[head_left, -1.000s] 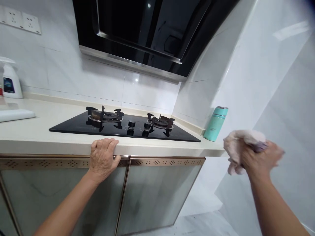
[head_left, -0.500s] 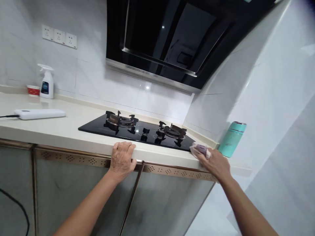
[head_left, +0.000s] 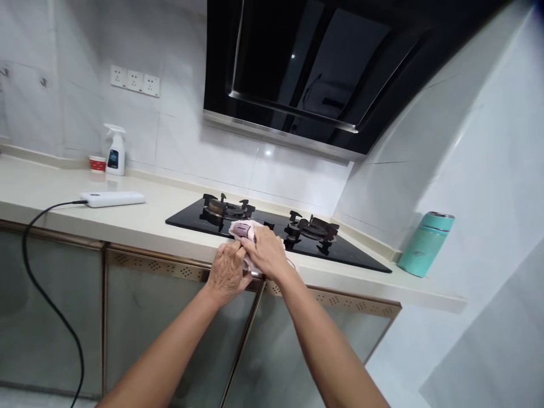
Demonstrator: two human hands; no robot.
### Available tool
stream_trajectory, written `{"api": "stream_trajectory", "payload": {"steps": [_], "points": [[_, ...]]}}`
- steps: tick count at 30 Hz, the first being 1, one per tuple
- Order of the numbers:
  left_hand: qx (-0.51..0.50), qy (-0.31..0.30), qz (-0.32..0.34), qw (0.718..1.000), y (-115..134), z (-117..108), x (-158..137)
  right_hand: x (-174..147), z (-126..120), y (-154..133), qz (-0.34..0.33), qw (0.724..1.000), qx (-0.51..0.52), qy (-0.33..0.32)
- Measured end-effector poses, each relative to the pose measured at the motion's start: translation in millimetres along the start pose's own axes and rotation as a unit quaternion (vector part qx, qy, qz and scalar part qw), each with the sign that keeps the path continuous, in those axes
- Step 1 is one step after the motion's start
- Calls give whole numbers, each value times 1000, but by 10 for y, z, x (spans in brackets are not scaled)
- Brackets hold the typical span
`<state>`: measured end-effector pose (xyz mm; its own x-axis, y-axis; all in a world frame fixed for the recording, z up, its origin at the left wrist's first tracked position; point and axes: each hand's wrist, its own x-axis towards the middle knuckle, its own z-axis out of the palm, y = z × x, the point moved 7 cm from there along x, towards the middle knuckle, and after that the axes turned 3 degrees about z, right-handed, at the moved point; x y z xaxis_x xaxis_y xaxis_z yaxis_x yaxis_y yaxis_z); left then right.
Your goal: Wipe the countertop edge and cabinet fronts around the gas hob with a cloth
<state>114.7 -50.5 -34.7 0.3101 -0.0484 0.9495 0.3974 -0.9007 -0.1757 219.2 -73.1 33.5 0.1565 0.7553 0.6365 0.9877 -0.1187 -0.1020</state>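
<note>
Head cam: R hand [head_left: 267, 249] has its fingers bunched round a pinkish-white cloth [head_left: 242, 228] w/ a purple patch, at the countertop's [head_left: 178, 241] front edge, overlapping the black cooktop's [head_left: 357, 258] front edge. L hand [head_left: 227, 269] is right beside it, fingers close together & curled over the countertop's front edge; can't tell if they pinch the cloth or only touch it, b/c the 2 hands overlap.

Risks, IMO: cloth could snag on L burner [head_left: 227, 209] or R burner [head_left: 313, 228] prongs if pushed too far back; a slack grip could let a loose fold slip off the front edge; hands this close could bump. Teal flask [head_left: 425, 243], nr countertop's R end & cooktop's front R corner, might tip if R hand swings wide. White device [head_left: 114, 198] lies nr the front edge, L side; its black cord [head_left: 51, 306] hangs over, so a knee catching it could drag the device off. Spray bottle [head_left: 115, 153] & red-white cup [head_left: 97, 164], nr back edge, well apart: low risk.
</note>
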Motion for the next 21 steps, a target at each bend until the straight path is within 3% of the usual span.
{"api": "stream_trajectory", "payload": {"steps": [3, 7, 14, 17, 21], "points": [[-9, -48, 22, 999, -5, -15, 11, -83, -80, 197, 12, 999, 0, -38], [-6, -98, 29, 995, -15, -78, 32, -276, -265, 755, 90, 994, -32, -61], [-53, -64, 6, 997, 12, -96, 24, -668, -514, 1797, 239, 952, -187, -36], [-83, -17, -11, 996, 33, -73, -4, -614, -469, 1758, 218, 946, -238, -30], [-138, 52, -32, 989, 14, -154, -18, -316, -198, 1091, 112, 975, -183, -52]]}}
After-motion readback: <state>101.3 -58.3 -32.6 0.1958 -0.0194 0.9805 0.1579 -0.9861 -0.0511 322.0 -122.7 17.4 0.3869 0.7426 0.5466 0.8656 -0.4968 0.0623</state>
